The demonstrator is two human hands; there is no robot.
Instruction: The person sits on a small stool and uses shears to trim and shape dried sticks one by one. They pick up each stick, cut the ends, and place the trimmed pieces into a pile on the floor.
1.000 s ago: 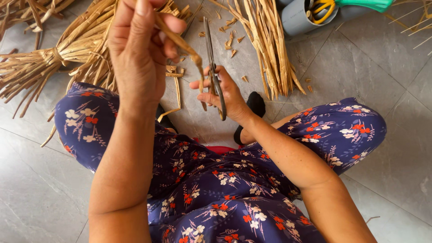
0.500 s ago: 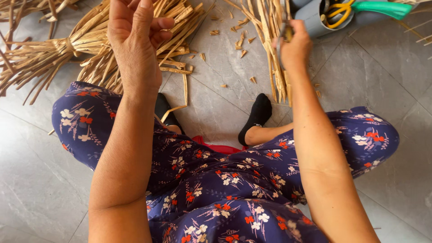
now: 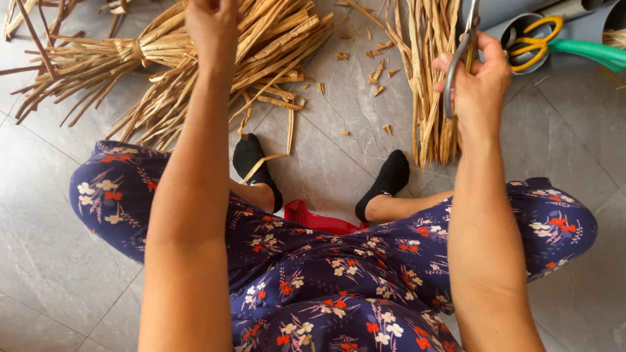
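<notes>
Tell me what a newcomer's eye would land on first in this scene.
First, the two bare arms reaching forward over floral trousers: the right hand grips metal scissors at upper right, while the left hand is raised at the top edge. Next, the tied bundle of dried straw fanned across the grey tile floor at upper left, and a second bundle beside the right hand.

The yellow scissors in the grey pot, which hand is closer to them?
Right. The right hand, gripping metal scissors, is just beside the yellow scissors. The left hand is far across, over the tied straw bundle.
</notes>
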